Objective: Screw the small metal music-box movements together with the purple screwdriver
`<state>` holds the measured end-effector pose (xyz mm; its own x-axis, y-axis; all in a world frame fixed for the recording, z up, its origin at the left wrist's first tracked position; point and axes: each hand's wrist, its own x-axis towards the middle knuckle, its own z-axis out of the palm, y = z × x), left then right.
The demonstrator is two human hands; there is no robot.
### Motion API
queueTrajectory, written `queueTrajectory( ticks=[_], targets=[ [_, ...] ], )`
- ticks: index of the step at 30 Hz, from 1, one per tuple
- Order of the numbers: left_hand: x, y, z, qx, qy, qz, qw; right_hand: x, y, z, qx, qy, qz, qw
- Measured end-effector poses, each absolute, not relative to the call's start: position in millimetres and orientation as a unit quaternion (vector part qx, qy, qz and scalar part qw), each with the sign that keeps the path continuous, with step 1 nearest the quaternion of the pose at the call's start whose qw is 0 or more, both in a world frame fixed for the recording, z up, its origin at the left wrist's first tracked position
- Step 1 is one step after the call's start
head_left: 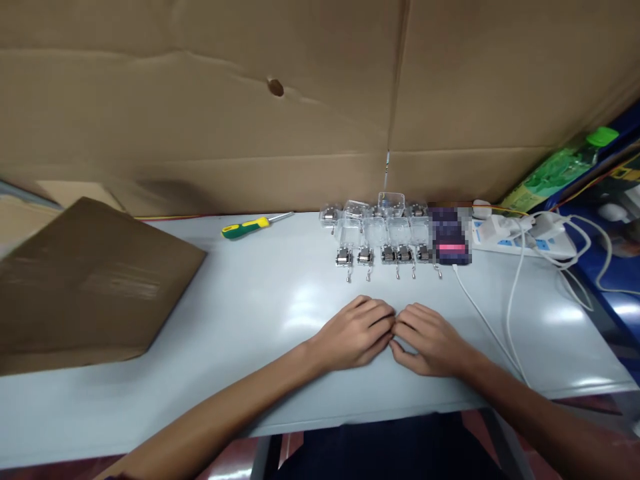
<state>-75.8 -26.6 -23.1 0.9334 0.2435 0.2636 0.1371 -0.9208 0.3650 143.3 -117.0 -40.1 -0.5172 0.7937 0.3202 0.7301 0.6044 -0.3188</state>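
My left hand (pixel 361 331) lies on the grey-white table with its fingers curled inward. Against its fingertips rest those of my right hand (pixel 425 339), also bent and closed. Whatever is between the fingers, if anything, is hidden. Just beyond both hands stands a row of small metal hand-crank mechanisms, like music box movements (pixel 365 256), their cranks pointing toward me. Behind that row are clear plastic boxes (pixel 375 232), some open. Further back, more of the mechanisms (pixel 330 215) sit in or beside clear cases. Neither hand touches them.
A screwdriver (pixel 246 229) with a green and yellow handle lies at the back. Cardboard (pixel 100 287) covers the left side. On the right are a charging phone (pixel 451 250), a power strip (pixel 555 248) with white cables, and a green bottle (pixel 560 170). Cardboard (pixel 200 127) walls the back.
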Motion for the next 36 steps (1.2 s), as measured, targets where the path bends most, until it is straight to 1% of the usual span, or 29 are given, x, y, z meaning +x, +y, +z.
queueTrajectory(
  ticks=[7,11,15,18,26,36],
  targets=[
    [-80,-32,-26,0.972,0.12,0.154,0.131,136,-113,-42,-0.433,-0.87,0.043,0.233],
    [-78,-32,-25,0.979,0.115,0.135,0.101,137,-115,-43,-0.437,-0.866,0.06,0.235],
    [-77,-31,-22,0.981,0.127,0.13,0.072,137,-114,-41,-0.443,-0.854,0.096,0.257],
    [-78,-32,-23,0.98,0.138,0.134,0.049,137,-114,-39,-0.453,-0.845,0.099,0.267],
    [-79,-35,-29,0.979,0.138,0.144,0.046,137,-118,-36,-0.446,-0.838,0.116,0.292],
    [-76,-34,-27,0.979,0.113,0.168,0.012,137,-126,-32,-0.436,-0.826,0.145,0.327]
  ],
)
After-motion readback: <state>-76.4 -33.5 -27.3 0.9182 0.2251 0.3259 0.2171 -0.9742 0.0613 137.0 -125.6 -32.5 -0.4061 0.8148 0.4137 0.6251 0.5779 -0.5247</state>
